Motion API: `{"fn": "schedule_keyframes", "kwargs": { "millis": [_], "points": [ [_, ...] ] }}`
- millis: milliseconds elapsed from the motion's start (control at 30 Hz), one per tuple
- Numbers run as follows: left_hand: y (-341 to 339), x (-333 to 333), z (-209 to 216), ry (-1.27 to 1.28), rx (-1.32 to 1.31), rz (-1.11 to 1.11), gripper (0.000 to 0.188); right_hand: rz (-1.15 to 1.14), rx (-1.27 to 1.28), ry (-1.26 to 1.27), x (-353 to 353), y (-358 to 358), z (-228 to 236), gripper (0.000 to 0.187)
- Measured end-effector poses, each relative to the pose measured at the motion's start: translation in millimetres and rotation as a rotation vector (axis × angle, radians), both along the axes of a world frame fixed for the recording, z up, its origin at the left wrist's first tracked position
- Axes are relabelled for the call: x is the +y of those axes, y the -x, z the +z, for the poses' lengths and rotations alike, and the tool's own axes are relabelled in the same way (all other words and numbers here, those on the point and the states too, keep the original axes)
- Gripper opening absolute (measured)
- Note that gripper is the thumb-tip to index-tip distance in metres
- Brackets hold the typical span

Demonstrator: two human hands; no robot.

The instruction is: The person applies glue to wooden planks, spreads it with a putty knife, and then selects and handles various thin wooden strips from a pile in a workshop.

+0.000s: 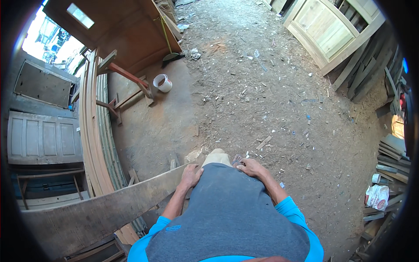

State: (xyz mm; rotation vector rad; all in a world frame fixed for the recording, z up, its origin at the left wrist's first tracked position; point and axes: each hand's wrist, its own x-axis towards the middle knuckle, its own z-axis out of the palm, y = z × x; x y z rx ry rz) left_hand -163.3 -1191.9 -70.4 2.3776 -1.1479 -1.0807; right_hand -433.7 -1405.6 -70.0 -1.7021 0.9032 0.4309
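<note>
My left hand (pixel 191 175) is at the left side of the grey shirt (pixel 227 205), close to its lower hem, with the fingers curled against the cloth. At the hem's right side, my right hand (pixel 251 167) has its fingers bent and closed on the shirt's edge. Beige trousers (pixel 217 156) show beyond the hem, and part of a foot (pixel 237 160) appears beside them. A long, wide wooden plank (pixel 109 207) reaches from the lower left to just beside my left hand. The undersides of both hands are hidden.
Long timber boards (pixel 90 131) and a corrugated sheet (pixel 111 144) lie along the left. Beyond stand a reddish wooden trestle (pixel 128 76), a white bucket (pixel 163 83) and a broom (pixel 171 56). A panelled door (pixel 325 28) leans far right, above stacked wood and a white sack (pixel 376 196).
</note>
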Motion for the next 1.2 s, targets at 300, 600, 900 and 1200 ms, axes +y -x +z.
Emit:
{"fn": "schedule_keyframes", "kwargs": {
  "millis": [300, 600, 900, 1200],
  "points": [
    [-38, -30, -78, -0.39, 0.216, 0.24, 0.054, -0.126, -0.02, 0.054, -96, -18, -42, 0.048],
    [-122, -158, -151, -0.364, 0.268, 0.305, 0.048, -0.791, 0.099, -0.07, -252, -9, -128, 0.035],
    [-263, -511, -153, -0.15, 0.06, 0.165, 0.047, -0.796, 0.224, 0.101, -410, -31, -139, 0.034],
    [-344, -819, -78, 0.127, 0.194, 0.135, 0.045, -0.56, 0.305, 0.169, -645, -69, -193, 0.029]
  ]
}}
